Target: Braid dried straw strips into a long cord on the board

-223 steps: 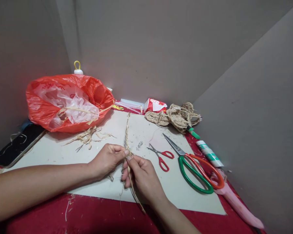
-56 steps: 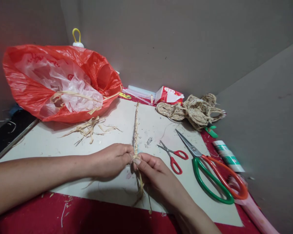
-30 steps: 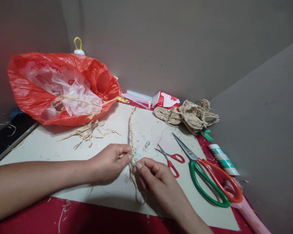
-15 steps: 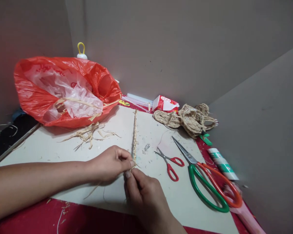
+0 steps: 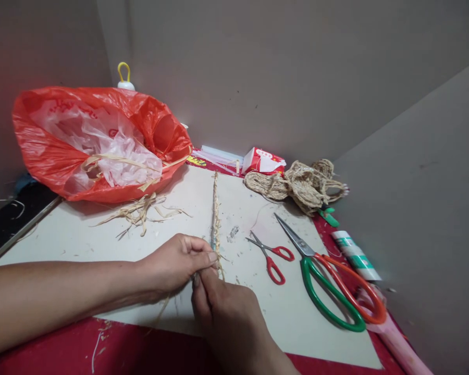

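Note:
A thin braided straw cord (image 5: 216, 208) runs straight away from me over the pale board. My left hand (image 5: 180, 263) pinches its near end between thumb and forefinger. My right hand (image 5: 229, 307) is closed just below, its fingertips meeting the left thumb at the loose strands; its grip on them is partly hidden. A short strand end pokes out to the right of the fingers, and another pale strand (image 5: 162, 310) hangs below my left wrist. To the right lie small red-handled scissors (image 5: 269, 255) and big shears (image 5: 324, 281) with one green and one orange handle.
A red plastic bag (image 5: 101, 146) stands at the back left, with loose straw strips (image 5: 143, 211) before it. A phone (image 5: 19, 219) lies far left. Bundled straw cord (image 5: 297, 185), a red tissue pack (image 5: 263, 160) and a white-green roll (image 5: 355, 255) line the back and right.
My right hand has shifted slightly left and its fingertips now tuck under my left thumb. The strand end beside the fingers sits higher. The whole view has moved a little.

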`<state>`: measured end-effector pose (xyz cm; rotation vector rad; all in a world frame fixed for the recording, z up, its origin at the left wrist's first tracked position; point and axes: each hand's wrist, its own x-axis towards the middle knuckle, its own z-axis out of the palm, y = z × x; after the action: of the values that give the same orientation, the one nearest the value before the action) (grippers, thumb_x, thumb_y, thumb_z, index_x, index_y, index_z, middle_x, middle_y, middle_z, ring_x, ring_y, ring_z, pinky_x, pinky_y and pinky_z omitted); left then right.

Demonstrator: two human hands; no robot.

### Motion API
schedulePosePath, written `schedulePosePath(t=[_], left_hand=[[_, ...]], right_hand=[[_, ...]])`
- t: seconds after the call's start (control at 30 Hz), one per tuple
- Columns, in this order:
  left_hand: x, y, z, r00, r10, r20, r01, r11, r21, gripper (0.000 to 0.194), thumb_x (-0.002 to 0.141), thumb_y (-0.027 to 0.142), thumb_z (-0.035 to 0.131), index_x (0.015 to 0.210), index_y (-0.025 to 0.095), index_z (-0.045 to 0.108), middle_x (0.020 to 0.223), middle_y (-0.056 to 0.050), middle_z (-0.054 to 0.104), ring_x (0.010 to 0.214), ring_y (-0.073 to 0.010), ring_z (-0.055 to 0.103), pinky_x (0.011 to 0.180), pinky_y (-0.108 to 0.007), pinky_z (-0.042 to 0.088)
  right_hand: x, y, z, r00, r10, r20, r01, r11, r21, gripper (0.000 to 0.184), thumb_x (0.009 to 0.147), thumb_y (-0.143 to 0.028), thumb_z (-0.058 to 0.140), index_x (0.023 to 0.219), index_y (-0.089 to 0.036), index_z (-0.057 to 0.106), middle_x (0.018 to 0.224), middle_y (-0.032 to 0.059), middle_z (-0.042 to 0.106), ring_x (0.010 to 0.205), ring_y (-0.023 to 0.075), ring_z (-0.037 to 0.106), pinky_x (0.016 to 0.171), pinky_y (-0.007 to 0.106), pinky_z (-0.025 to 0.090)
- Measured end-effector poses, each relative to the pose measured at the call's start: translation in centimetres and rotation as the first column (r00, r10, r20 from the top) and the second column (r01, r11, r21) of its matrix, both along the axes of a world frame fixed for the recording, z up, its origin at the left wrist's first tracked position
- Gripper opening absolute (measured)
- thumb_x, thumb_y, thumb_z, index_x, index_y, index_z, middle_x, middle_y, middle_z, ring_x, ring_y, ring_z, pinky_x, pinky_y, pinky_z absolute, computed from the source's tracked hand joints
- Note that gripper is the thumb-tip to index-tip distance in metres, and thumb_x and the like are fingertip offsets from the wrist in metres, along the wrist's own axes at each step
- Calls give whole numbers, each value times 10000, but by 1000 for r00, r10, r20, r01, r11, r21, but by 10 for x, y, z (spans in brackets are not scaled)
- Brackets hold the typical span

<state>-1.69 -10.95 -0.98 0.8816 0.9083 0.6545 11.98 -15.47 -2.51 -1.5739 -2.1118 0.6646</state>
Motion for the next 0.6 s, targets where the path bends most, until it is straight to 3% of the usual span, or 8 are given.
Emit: schedulePosePath(t=[0.13, 0.27, 0.33, 0.4, 0.47, 0.53, 0.6], left_hand=[[1, -2, -1, 1000, 5, -10, -5, 999, -39, 288, 728, 388, 639, 649, 129, 538, 568, 22, 545, 484, -59, 425, 519, -205, 311], [-2, -1, 1, 997, -10, -72, 12, 1000, 25, 302, 739, 417, 623, 658, 139, 541, 495, 61, 438, 450, -47, 312, 481, -206, 217], [-4, 1, 3, 996, -13, -83, 17, 999, 49, 310, 726, 429, 634, 664, 136, 556, 483, 65, 415, 450, -50, 292, 477, -213, 195], [-5, 3, 4, 996, -14, -86, 19, 998, 53, 316, 701, 430, 655, 655, 132, 561, 480, 64, 411, 452, -52, 284, 473, -220, 175], [-6, 4, 4, 997, -8, -82, 12, 999, 46, 320, 688, 429, 667, 644, 132, 555, 475, 64, 411, 451, -51, 278, 471, -224, 163], [-6, 4, 3, 998, -9, -57, 11, 999, 46, 322, 697, 429, 666, 643, 135, 545, 473, 66, 408, 452, -50, 277, 472, -225, 165], [-6, 4, 2, 1000, -10, -25, 12, 998, 58, 326, 710, 431, 661, 645, 137, 537, 476, 71, 397, 456, -49, 276, 475, -224, 170]], right_hand=[[-6, -3, 6, 987, 42, -156, -55, 995, -83, 230, 840, -270, 495, 631, -215, 574, 514, 60, 564, 419, 141, 442, 432, 273, 251], [-10, -15, 8, 942, 134, -309, -189, 970, -156, 335, 793, -378, 582, 494, -234, 532, 456, 41, 522, 425, 136, 417, 439, 276, 291], [-4, -23, 11, 927, 118, -357, -180, 973, -145, 354, 737, -442, 650, 468, -250, 523, 430, 15, 496, 434, 140, 419, 462, 280, 326], [7, -25, 15, 917, 54, -394, -112, 986, -127, 322, 740, -482, 648, 520, -265, 557, 467, 11, 520, 473, 162, 459, 487, 294, 363], [16, -20, 20, 898, -80, -433, 36, 993, -109, 292, 841, -467, 531, 642, -263, 595, 557, 27, 567, 532, 187, 505, 507, 305, 391], [20, -8, 24, 828, -304, -472, 286, 952, -110, 249, 891, -428, 464, 799, -248, 608, 680, 38, 616, 623, 195, 553, 569, 301, 429], [17, 5, 25, 778, -401, -483, 367, 915, -168, 247, 869, -434, 506, 942, -224, 614, 845, 64, 659, 768, 212, 593, 673, 304, 459]])
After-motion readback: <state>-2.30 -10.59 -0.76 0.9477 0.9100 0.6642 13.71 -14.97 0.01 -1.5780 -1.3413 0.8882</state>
